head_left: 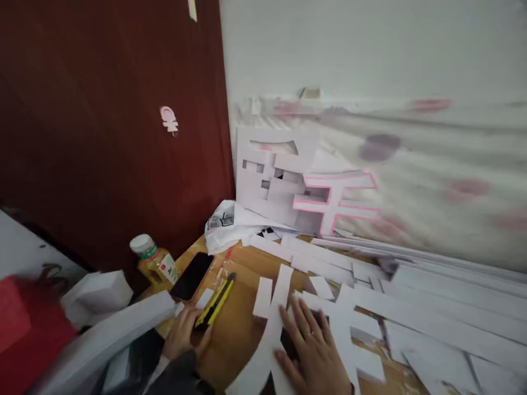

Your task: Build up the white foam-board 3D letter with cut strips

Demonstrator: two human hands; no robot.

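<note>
My left hand (184, 332) is closed at the lower end of a yellow and black utility knife (218, 300), with the thumb and fingers on either side of it. The knife lies at a slant just over the brown tabletop (234, 323). My right hand (310, 348) rests flat, fingers spread, on white cut board pieces (284, 293). Under its palm and fingers a black patch (289, 344) shows, partly hidden. A small white strip (262, 297) lies left of that hand.
A bottle of yellow liquid (158, 263) and a black phone (192, 277) stand and lie at the left. White boards (436, 312) crowd the right side. A pink-edged white character (335, 206) and a cut-out board (257, 189) lean at the back. A white plastic bag (222, 233) sits nearby.
</note>
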